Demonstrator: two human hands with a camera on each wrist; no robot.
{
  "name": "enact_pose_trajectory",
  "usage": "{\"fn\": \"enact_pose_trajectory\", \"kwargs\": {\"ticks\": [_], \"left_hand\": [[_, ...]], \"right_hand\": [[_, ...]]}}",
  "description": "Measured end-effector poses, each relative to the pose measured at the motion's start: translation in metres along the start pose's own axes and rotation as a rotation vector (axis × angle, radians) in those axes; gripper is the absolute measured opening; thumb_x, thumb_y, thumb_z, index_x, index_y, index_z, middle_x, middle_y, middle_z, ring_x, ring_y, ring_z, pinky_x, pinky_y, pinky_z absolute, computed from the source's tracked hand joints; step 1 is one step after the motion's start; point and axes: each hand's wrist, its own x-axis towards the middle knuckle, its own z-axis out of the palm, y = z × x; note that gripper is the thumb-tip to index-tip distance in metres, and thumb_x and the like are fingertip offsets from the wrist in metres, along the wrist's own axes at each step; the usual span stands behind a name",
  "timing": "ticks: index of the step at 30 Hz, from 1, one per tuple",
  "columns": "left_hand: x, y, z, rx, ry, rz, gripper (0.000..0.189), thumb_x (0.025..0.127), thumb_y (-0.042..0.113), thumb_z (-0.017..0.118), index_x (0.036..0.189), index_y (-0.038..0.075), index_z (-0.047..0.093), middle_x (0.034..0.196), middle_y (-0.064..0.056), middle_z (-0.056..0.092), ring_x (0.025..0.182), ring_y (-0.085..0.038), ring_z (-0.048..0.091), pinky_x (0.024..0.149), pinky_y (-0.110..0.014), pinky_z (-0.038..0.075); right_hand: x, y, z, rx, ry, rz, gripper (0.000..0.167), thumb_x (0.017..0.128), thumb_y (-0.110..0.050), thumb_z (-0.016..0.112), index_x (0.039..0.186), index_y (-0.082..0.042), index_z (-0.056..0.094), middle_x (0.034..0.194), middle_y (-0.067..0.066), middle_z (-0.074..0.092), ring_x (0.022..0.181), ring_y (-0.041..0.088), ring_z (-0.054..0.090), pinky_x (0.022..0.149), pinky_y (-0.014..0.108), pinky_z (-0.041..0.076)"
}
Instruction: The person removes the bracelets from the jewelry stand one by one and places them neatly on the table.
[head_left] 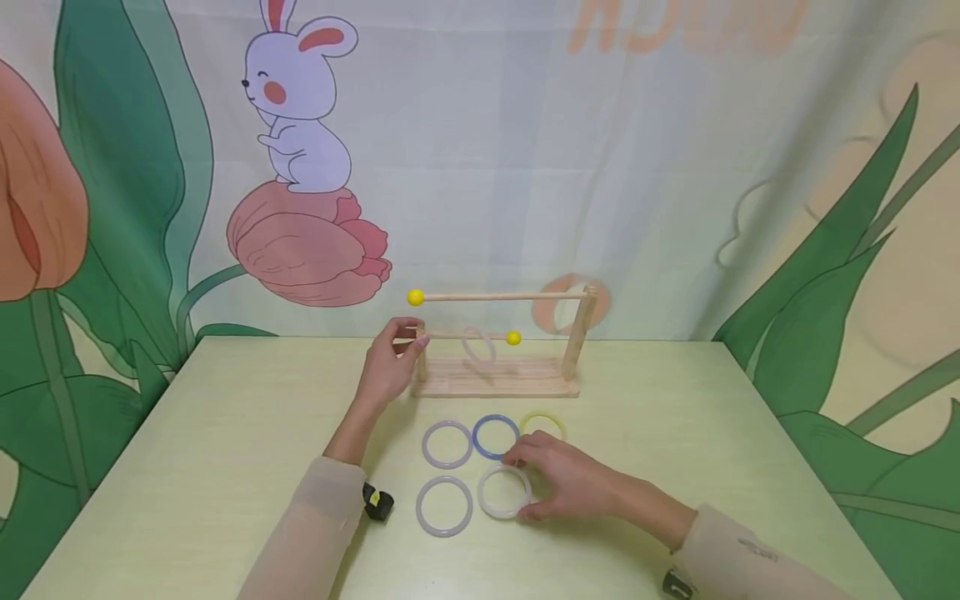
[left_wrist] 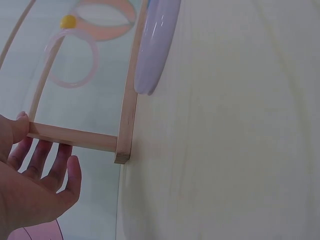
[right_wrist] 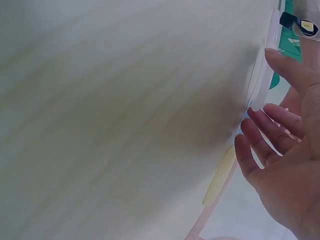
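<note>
A wooden stand (head_left: 495, 388) holds two rods tipped with yellow balls at different heights. My left hand (head_left: 390, 367) grips its short left post, thumb on one side and fingers on the other in the left wrist view. A pale pink ring (head_left: 478, 346) hangs on the lower rod. Over the table, my right hand (head_left: 566, 479) holds a white ring (head_left: 481, 493) between thumb and fingertips at opposite edges. Near it lie a blue ring (head_left: 496, 417), a yellow ring (head_left: 543, 413) partly behind the fingers, and two pale purple rings, one upper (head_left: 424, 444) and one lower (head_left: 419, 507).
The light table (head_left: 247, 450) reaches back to a printed curtain (head_left: 465, 167) with a rabbit and flowers. The stand is near the table's back edge. Black wrist straps (head_left: 378, 502) sit by both sleeves.
</note>
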Motion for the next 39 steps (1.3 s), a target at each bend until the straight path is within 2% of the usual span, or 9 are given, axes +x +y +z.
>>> {"fn": "enact_pose_trajectory", "kwargs": {"ticks": [15,27,32,36,39], "left_hand": [[0.001,-0.002,-0.001,0.002,-0.002,0.004,0.035,0.108,0.031,0.065,0.140,0.018,0.059,0.137,-0.013,0.063,0.126,-0.038,0.062,0.106,-0.052,0.052],[0.001,-0.002,0.000,0.006,0.001,0.006,0.036,0.108,0.031,0.065,0.141,0.017,0.059,0.138,-0.012,0.062,0.126,-0.038,0.062,0.106,-0.052,0.052],[0.001,-0.002,-0.001,0.006,-0.002,0.007,0.036,0.108,0.032,0.065,0.141,0.018,0.059,0.137,-0.013,0.063,0.126,-0.038,0.062,0.106,-0.052,0.052],[0.001,-0.003,0.000,0.002,-0.001,0.008,0.036,0.108,0.033,0.065,0.140,0.019,0.059,0.137,-0.012,0.063,0.126,-0.038,0.062,0.106,-0.053,0.052],[0.001,-0.003,0.000,0.001,-0.002,0.005,0.036,0.108,0.034,0.065,0.141,0.019,0.059,0.136,-0.012,0.063,0.125,-0.038,0.062,0.106,-0.053,0.052]], "right_hand": [[0.003,0.001,0.001,-0.040,-0.005,-0.023,0.064,0.081,-0.032,0.094,0.134,-0.011,0.066,0.132,-0.007,0.061,0.126,0.013,0.052,0.112,0.038,0.047],[0.004,0.002,0.001,-0.032,0.003,-0.024,0.063,0.081,-0.032,0.094,0.133,-0.011,0.066,0.128,-0.007,0.061,0.118,0.011,0.054,0.105,0.036,0.050],[0.008,-0.002,-0.014,0.006,0.003,-0.008,0.064,0.085,-0.037,0.091,0.136,-0.011,0.064,0.128,-0.003,0.064,0.114,0.015,0.061,0.101,0.037,0.052],[0.015,-0.004,-0.034,0.007,0.081,-0.027,0.060,0.087,-0.037,0.090,0.135,-0.011,0.065,0.128,-0.001,0.066,0.113,0.022,0.063,0.098,0.041,0.054],[0.020,-0.002,-0.047,-0.018,0.155,-0.024,0.057,0.087,-0.036,0.090,0.133,-0.013,0.065,0.128,-0.002,0.065,0.114,0.022,0.063,0.096,0.043,0.054]]}}
